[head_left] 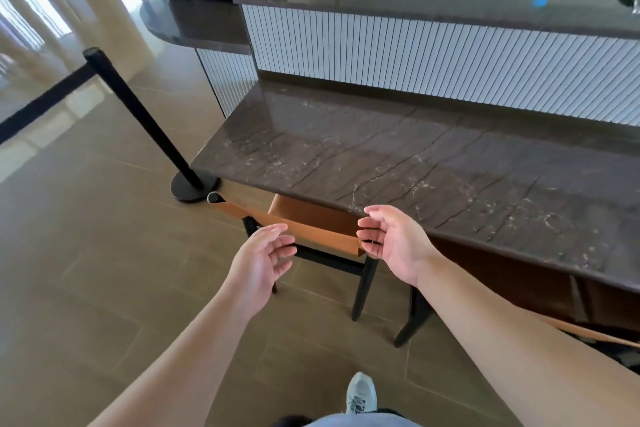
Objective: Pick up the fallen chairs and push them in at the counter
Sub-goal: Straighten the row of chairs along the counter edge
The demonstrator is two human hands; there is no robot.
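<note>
A: Grip, both hands?
B: Left hand (pixel 261 258) and right hand (pixel 391 243): wide, fingers relaxed, holding nothing, just beside the backrest.
A: Chair (pixel 311 225)?
B: Upright, tucked under the table (pixel 398 163).

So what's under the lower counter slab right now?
Under the counter stands an upright chair: its tan seat is tucked beneath the slab, with the backrest and black legs showing outside. A second chair's dark leg shows to the right; its seat is hidden. Both hands hover open.
</note>
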